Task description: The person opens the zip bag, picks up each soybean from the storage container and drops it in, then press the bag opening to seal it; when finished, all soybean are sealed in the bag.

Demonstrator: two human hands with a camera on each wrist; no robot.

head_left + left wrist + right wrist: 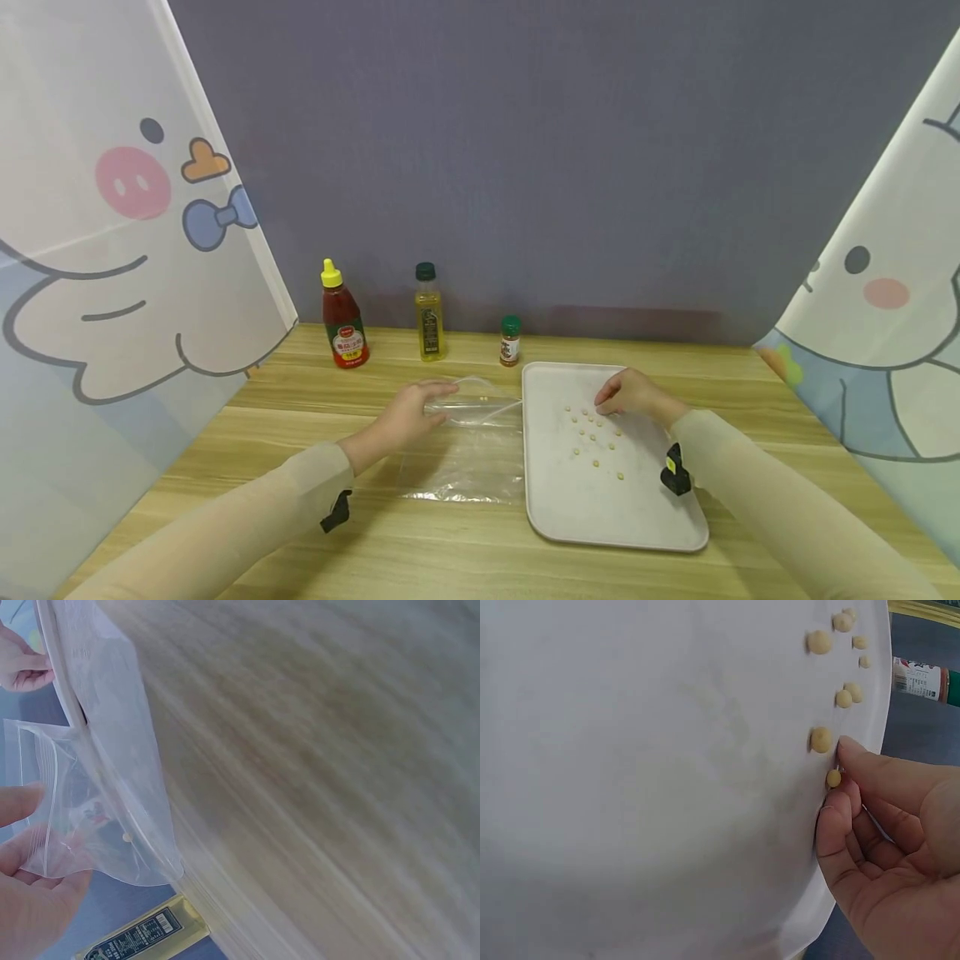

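My left hand [408, 421] holds a clear zip-lock bag [465, 462] by its opening, thumb on one side and fingers behind the film. The bag's mouth gapes beside the tray, and a soybean [127, 838] shows inside it in the left wrist view. Over the upper part of a white tray [615, 517], my right hand [633, 394] reaches down with fingers curled. Between its thumb and fingers a small yellow soybean [834, 778] is pinched. Several other soybeans [820, 740] lie scattered on the tray close to that hand.
Along the back stand a red sauce bottle with a yellow cap [345, 325], an oil bottle with a dark cap [430, 321] and a small green-capped spice jar [510, 343]. A grey panel [525, 167] rises behind the wooden table [360, 550].
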